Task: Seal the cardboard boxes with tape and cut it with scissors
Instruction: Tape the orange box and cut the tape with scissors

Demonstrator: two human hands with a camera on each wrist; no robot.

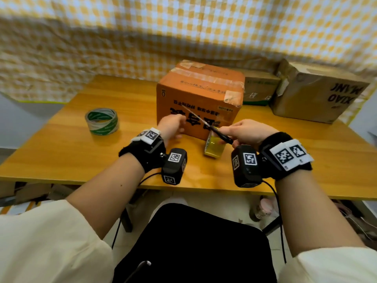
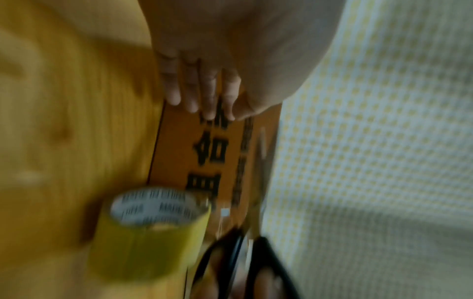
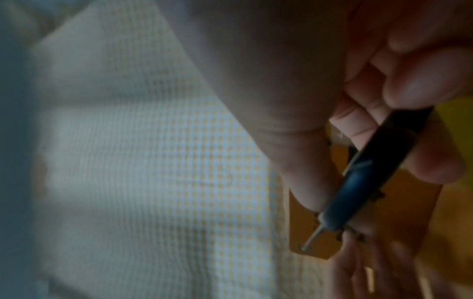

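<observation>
An orange cardboard box point(image 1: 200, 99) with tape strips across its top stands mid-table. Just in front of it sits a yellow tape roll point(image 1: 214, 147), also seen in the left wrist view point(image 2: 148, 238). My right hand point(image 1: 232, 135) grips the black handles of the scissors point(image 1: 221, 135); their blades slant up and left across the box front. The right wrist view shows my fingers point(image 3: 422, 97) curled round the handle point(image 3: 379, 165). My left hand point(image 1: 173, 127) hovers at the box's front face, its fingers point(image 2: 204, 95) fairly straight and holding nothing. This view is blurred.
A green-and-white tape roll point(image 1: 101, 121) lies on the wooden table point(image 1: 61, 152) at the left. A small brown box point(image 1: 261, 88) and a large brown box point(image 1: 318, 92) stand at the back right. A yellow checked cloth point(image 1: 122, 37) hangs behind.
</observation>
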